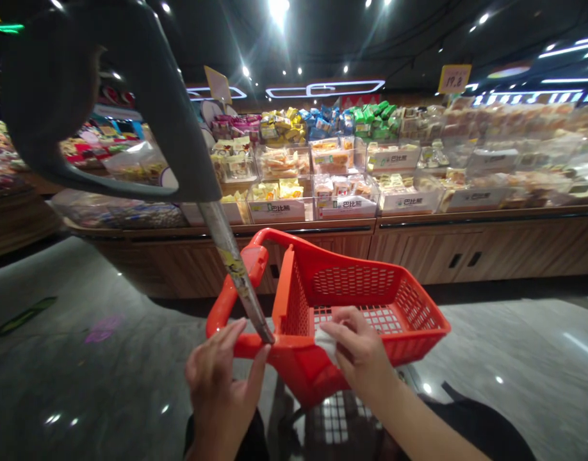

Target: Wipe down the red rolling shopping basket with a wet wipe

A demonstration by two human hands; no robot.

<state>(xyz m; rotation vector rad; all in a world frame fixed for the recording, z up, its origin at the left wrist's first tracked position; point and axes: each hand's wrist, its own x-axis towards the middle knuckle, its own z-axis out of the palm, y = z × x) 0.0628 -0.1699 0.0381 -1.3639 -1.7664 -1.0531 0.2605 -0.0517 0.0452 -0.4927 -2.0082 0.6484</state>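
A red plastic shopping cart with a lattice-walled basket stands in front of me. My right hand pinches a white wipe, perhaps tissue or cloth, against the basket's near rim. At the near corner of the cart's red handle is my left hand, its fingers and thumb stretched apart; whether they press on the bar is hard to see. Between thumb and fingers, a worn metal pole rises from the rim. The pole's top carries a large grey plastic loop, close to the camera.
A wood-fronted display counter runs behind the cart, with clear bins of packaged food and colourful wrapped packs above. Price signs stand over it. Grey polished floor surrounds the cart. A dark rounded shape lies at lower right.
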